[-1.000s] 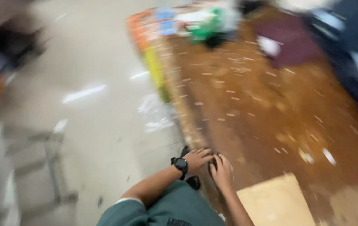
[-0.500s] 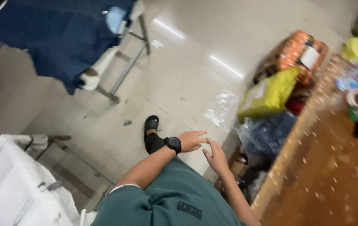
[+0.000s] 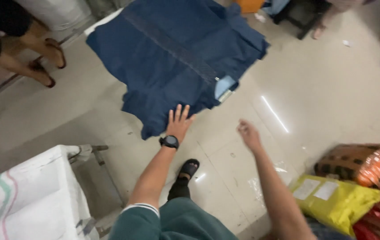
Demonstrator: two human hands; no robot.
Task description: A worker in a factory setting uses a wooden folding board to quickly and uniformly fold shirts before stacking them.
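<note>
Two hands out over floor. Left hand [image 3: 179, 124] spread flat, fingertips at edge of dark blue garment [image 3: 176, 58] draped ahead. Right hand [image 3: 248, 133] loosely curled, holding nothing, apart from garment.

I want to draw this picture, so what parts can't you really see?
Head view:
- What the dark blue cloth lies on: the cloth covers it.
- Whether the left hand touches the cloth: it overlaps the hem, contact unclear.
- Right hand: motion blur hides its fingers.
- The person in sandals: cut off by the top-left edge.
- Yellow package: labels too small.
</note>
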